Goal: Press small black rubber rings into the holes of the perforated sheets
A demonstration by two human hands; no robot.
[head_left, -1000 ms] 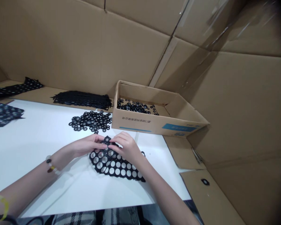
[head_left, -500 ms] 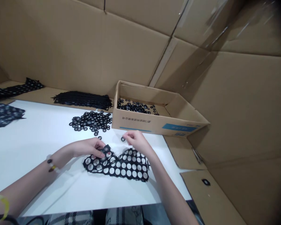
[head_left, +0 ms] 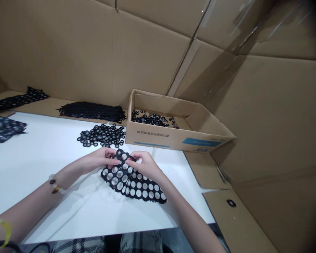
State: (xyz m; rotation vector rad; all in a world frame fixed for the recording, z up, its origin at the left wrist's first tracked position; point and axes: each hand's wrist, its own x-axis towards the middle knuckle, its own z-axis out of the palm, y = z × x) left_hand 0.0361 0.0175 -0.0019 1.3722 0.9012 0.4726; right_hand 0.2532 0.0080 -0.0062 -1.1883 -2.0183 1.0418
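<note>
Sheet [head_left: 132, 180] of round holes, pinched at its upper edge

The left hand [head_left: 106, 159] grips the thin black sheet's upper left end between thumb and fingers; close beside, the right hand [head_left: 145, 164] is clamped on the same edge. Whether a loose ring sits between its fingertips cannot be told. The sheet lies bent and creased on the smooth white desk [head_left: 50, 156], ragged-rimmed, with rows of circular openings. A beaded bracelet [head_left: 53, 185] circles the left wrist. Just behind the hands spreads a pile of small dark rings [head_left: 103, 135]. An open cardboard box [head_left: 173, 138] stands close by the pile, holding more rings [head_left: 150, 120]. Further back lies a low heap of frayed black strips [head_left: 92, 111]; dotted black sheets [head_left: 6, 128] lie at far left. Tall cardboard walls [head_left: 68, 45] hem in the back and right.
</note>
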